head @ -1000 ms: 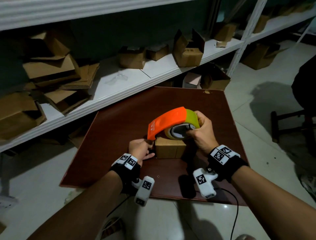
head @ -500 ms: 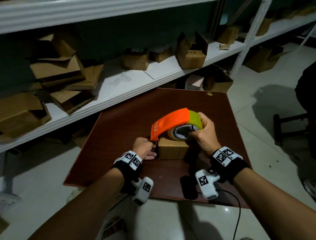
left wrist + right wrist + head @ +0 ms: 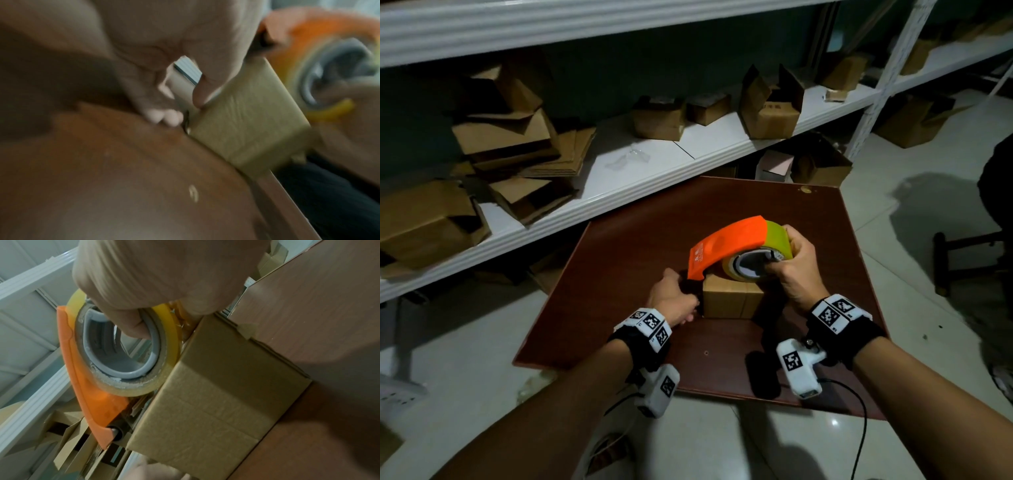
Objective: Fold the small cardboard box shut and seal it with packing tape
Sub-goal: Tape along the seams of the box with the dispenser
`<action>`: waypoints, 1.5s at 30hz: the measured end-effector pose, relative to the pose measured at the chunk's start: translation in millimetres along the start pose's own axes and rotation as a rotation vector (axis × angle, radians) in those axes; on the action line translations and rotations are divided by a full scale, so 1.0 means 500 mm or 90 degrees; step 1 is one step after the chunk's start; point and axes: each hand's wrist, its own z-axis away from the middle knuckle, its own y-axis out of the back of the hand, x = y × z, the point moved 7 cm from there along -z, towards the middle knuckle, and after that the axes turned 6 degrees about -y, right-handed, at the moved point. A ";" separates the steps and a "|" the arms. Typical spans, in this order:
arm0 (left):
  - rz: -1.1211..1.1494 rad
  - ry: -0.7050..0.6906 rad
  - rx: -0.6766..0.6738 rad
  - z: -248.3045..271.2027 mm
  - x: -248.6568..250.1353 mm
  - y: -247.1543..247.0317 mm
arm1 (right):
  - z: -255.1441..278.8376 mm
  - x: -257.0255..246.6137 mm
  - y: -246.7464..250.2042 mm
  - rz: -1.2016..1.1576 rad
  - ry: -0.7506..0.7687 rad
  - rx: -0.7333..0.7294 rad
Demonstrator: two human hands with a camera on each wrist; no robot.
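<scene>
Your box (image 3: 731, 298) sits folded shut on the table (image 3: 619, 246), left hand (image 3: 671, 301) pinching its side, right hand (image 3: 796, 265) clamped on the dispenser (image 3: 726, 246) atop it (taping underway, I judge, not finished).

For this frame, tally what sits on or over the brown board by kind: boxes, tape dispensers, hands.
Small cardboard box: 1
Orange tape dispenser with its tape roll: 1
Hands: 2, left hand against the box's side, right hand gripping the dispenser
Total: 4
</scene>
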 end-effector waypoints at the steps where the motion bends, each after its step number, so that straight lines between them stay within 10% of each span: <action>1: -0.034 -0.072 0.016 0.004 0.019 0.002 | -0.001 0.000 0.000 0.000 0.000 0.000; 4: 0.052 -0.222 -0.056 0.024 0.063 -0.026 | -0.001 -0.003 -0.001 -0.006 0.006 -0.003; 13: 0.483 -0.177 -0.146 0.056 0.085 -0.085 | -0.011 0.007 0.000 -0.007 0.011 -0.014; 28: 0.461 -0.097 -0.152 0.031 0.071 -0.098 | -0.010 -0.053 0.009 0.086 -0.050 -0.176; 45: 0.472 -0.089 -0.158 0.012 0.064 -0.115 | -0.029 -0.105 -0.024 0.342 -0.031 -0.091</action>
